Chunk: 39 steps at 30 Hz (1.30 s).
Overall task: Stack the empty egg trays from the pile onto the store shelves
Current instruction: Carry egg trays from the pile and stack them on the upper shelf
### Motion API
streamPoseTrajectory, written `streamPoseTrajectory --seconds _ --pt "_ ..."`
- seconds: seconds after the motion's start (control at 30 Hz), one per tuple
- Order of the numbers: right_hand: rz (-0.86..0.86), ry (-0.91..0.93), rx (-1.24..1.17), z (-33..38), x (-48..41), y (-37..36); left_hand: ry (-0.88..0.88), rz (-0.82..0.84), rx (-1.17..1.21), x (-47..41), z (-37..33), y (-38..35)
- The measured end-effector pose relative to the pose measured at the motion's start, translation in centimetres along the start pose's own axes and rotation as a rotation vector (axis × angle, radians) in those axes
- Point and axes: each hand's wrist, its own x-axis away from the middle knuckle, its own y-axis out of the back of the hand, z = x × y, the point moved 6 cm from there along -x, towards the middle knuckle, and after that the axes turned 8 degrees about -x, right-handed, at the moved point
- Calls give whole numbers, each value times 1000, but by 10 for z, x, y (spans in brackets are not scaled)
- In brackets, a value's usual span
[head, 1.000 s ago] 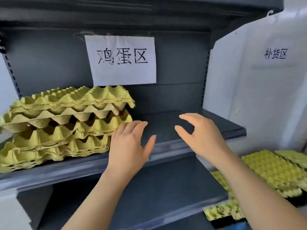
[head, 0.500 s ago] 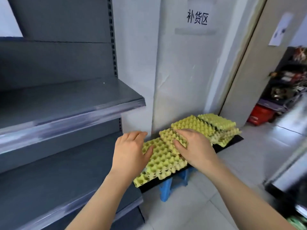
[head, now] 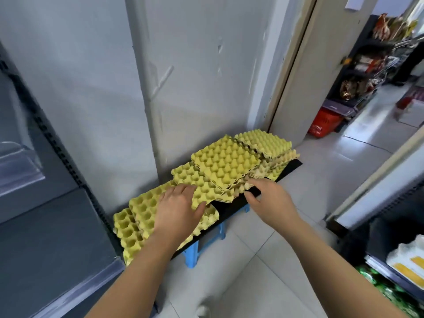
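Grey store shelves [head: 57,226] stand at left, just beside the pile of yellow egg trays [head: 220,161] shingled along a black board [head: 231,210] on a blue stool [head: 192,251]. The left hand [head: 179,212] lies flat, fingers straight, on a low tray; the right hand [head: 270,200], loosely spread at a stack's edge, grips nothing. Lifting one overlapped tray could drag neighbours off the board.

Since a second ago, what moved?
Both grips left the shelf and swung right and down to the egg tray pile. The left grip now rests flat on the near trays; the right grip reaches the middle stack at its edge, hold unclear. No tray lifted; the pile lies as before.
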Motion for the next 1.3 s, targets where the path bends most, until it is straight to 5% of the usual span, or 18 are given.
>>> streamPoseTrajectory --seconds 0.5,0.9,1.3 --pt "120 -132 -58 -164 -189 -49 133 347 20 -189 -47 -176" --pt "471 -34 -79 -282 -319 -133 603 547 75 -240 -50 -319" --pt "673 -183 24 -348 -364 -237 931 620 293 -239 -17 -412"
